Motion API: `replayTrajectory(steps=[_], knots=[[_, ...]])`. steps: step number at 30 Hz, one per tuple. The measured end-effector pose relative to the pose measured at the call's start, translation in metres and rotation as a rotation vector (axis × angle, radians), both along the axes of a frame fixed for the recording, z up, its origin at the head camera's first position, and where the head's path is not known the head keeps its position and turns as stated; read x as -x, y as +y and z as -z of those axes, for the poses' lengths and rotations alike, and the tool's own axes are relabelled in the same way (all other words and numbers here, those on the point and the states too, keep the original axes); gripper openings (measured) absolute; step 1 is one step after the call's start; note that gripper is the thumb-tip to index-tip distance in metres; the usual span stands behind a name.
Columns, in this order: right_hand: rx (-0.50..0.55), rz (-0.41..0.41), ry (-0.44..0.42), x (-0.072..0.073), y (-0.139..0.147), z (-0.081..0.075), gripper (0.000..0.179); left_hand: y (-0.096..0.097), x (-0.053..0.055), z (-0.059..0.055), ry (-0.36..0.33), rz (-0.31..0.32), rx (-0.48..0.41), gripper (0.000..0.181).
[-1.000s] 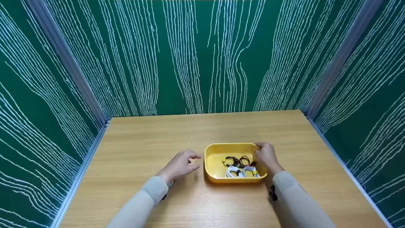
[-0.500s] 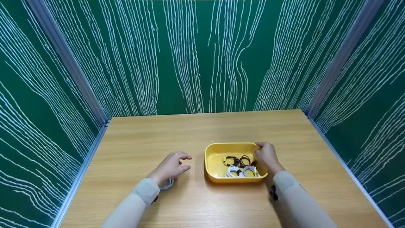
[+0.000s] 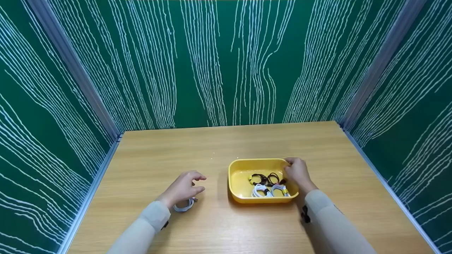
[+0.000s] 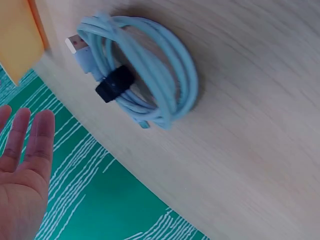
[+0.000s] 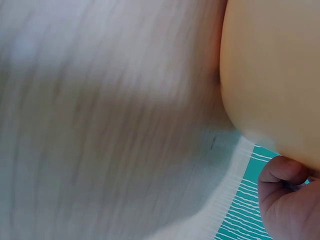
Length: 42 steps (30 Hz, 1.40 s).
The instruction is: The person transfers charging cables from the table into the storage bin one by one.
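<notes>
A yellow plastic bin (image 3: 263, 200) stands upright on the table, and my right hand (image 3: 297, 174) grips its right rim. The right wrist view shows curled fingers (image 5: 281, 170) at the bin's edge. In the bin lie several coiled cables: black ones (image 3: 264, 180) behind, white ones (image 3: 255, 192) in front. My left hand (image 3: 180, 189) hovers left of the bin, fingers loosely spread and holding nothing. Below its wrist a coiled white USB cable (image 3: 184, 210) lies on the table, partly hidden by the hand. Seen from the left wrist, a black strap (image 4: 115, 83) binds this cable.
The wooden table (image 3: 166, 148) is enclosed by green panels (image 3: 197, 116) with white wavy lines. Metal posts (image 3: 81, 77) stand at its back corners. Small white specks (image 3: 212, 155) lie behind the bin.
My left hand has moved left and slightly toward me, away from the bin. The coiled white cable near its wrist has become more visible. The right hand and bin stay put.
</notes>
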State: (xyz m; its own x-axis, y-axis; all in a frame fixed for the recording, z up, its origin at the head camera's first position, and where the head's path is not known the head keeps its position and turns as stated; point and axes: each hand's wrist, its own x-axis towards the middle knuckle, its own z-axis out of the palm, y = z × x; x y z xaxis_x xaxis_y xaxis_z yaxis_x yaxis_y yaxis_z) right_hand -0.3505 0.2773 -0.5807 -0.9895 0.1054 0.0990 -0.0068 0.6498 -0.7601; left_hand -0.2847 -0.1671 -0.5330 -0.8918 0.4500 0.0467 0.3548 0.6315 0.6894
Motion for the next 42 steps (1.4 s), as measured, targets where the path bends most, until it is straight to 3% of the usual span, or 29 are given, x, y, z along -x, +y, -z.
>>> replayTrajectory(steps=[4,19,26,34,42], knots=[[-0.015,-0.002,0.031,0.000,0.001,-0.001,0.033,-0.006,-0.001,0.001,0.004,0.004,0.006,0.033],[-0.001,0.002,0.011,0.000,-0.001,-0.002,0.035,-0.028,-0.007,0.004,-0.047,-0.031,0.066,0.036],[0.027,-0.006,-0.016,0.000,-0.001,-0.003,0.037,-0.036,-0.008,0.004,-0.058,-0.020,0.111,0.037],[-0.013,-0.007,0.017,0.001,0.000,-0.001,0.029,-0.043,-0.007,0.004,-0.039,0.008,0.173,0.036],[-0.023,-0.003,0.003,0.001,0.000,-0.002,0.028,-0.048,-0.005,0.006,-0.093,0.047,0.198,0.041]])
